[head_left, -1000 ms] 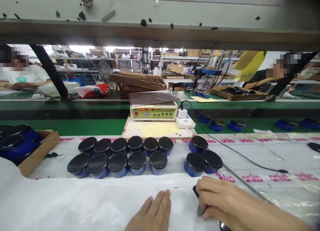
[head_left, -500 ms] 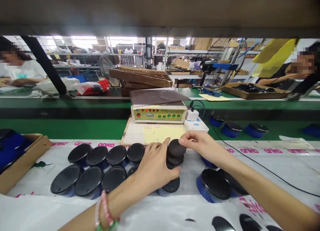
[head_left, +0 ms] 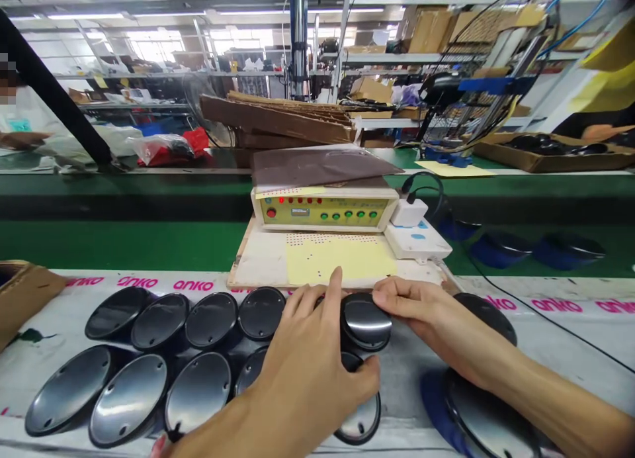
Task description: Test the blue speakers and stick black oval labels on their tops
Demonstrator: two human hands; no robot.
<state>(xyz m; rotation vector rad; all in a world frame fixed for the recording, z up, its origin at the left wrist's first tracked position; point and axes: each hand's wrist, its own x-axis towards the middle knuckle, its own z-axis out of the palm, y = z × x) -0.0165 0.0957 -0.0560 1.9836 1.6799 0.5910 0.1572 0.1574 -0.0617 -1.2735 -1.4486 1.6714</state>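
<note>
Black round parts with small holes in their faces, such as one (head_left: 212, 319) left of my hands, stand in two rows on the printed white sheet (head_left: 30, 372). My left hand (head_left: 317, 352) is over the right end of these rows, fingers spread, holding nothing visible. Just right of it, a black round piece (head_left: 367, 320) has a bright reflection on its face. My right hand (head_left: 411, 306) pinches at this piece's upper right edge; what exactly lies between the fingertips is hidden. Below my right forearm sits a larger black part with a blue side (head_left: 486, 412).
A control box (head_left: 322, 212) with buttons stands behind my hands, a white adapter (head_left: 409, 213) beside it. A black cable (head_left: 550, 332) runs across the right side. A cardboard box (head_left: 30, 289) is at the left edge. Blue-black parts (head_left: 501, 248) lie on the green belt.
The view has tilted down and moved closer. The dull dark disc by my right fingertips no longer shows; a shiny black face is visible there. My left hand remains spread beside it.
</note>
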